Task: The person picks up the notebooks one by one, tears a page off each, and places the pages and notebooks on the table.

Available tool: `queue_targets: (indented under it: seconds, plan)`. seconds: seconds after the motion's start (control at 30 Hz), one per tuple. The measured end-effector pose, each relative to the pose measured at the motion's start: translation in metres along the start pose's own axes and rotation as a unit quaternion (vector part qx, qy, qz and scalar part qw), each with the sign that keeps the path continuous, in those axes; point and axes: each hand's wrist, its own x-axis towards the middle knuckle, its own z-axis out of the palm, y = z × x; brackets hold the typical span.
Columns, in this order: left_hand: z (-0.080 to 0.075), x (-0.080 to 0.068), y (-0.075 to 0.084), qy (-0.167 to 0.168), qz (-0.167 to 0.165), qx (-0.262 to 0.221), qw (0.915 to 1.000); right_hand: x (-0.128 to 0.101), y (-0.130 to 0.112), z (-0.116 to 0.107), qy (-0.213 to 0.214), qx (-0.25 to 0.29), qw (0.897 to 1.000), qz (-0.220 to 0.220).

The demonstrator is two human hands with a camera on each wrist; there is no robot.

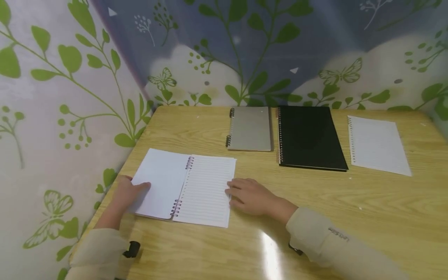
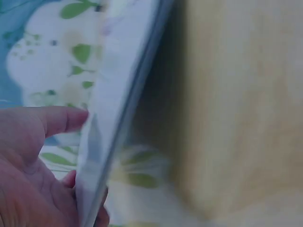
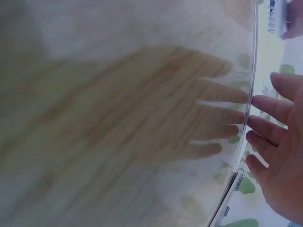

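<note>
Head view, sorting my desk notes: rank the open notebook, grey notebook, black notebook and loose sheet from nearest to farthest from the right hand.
1. Open notebook, touching the right hand.
2. Grey notebook, behind.
3. Black notebook, back right.
4. Loose sheet, far right.

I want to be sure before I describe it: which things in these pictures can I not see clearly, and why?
- Open notebook, lined page: any writing is too small in the head view.
- Left hand: the left wrist view is blurred, so only the thumb on the notebook's edge is clear.
- Right hand: the right wrist view is blurred; the fingers meet the page edge, contact unclear.
- Grey notebook and black notebook: both closed, contents hidden.
</note>
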Motion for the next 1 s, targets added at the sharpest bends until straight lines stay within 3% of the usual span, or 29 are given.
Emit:
queue_targets:
  seconds: [0.13,0.2,0.37,0.43,0.53,0.67,0.77,0.87,1.0]
  plan:
    - [-0.023,-0.013,0.009,-0.016,0.077,-0.014,0.9968,0.003,0.0,0.003,0.023,0.019,1.0,0.0]
    - [-0.032,-0.023,0.019,-0.039,0.107,-0.025,0.9932,0.004,0.002,0.004,0.026,0.039,0.999,0.001]
    - [-0.034,-0.052,0.051,-0.104,0.182,-0.069,0.9754,0.008,0.016,-0.001,0.017,0.103,0.995,0.006]
    - [-0.028,-0.063,0.064,-0.116,0.205,-0.067,0.9695,0.012,0.02,-0.008,0.017,0.141,0.99,0.018]
    - [-0.015,-0.077,0.078,-0.118,0.233,-0.043,0.9643,0.022,0.017,-0.021,0.02,0.218,0.974,0.052]
    - [0.007,-0.087,0.092,-0.109,0.273,0.003,0.9557,0.038,0.001,-0.04,0.023,0.329,0.94,0.087]
    - [0.029,-0.09,0.101,-0.105,0.282,0.041,0.9526,0.049,-0.014,-0.05,0.017,0.393,0.911,0.122]
    - [0.049,-0.092,0.109,-0.107,0.271,0.057,0.9549,0.054,-0.022,-0.051,0.024,0.411,0.895,0.172]
    - [0.073,-0.092,0.112,-0.1,0.29,0.061,0.9499,0.055,-0.022,-0.047,0.047,0.402,0.888,0.221]
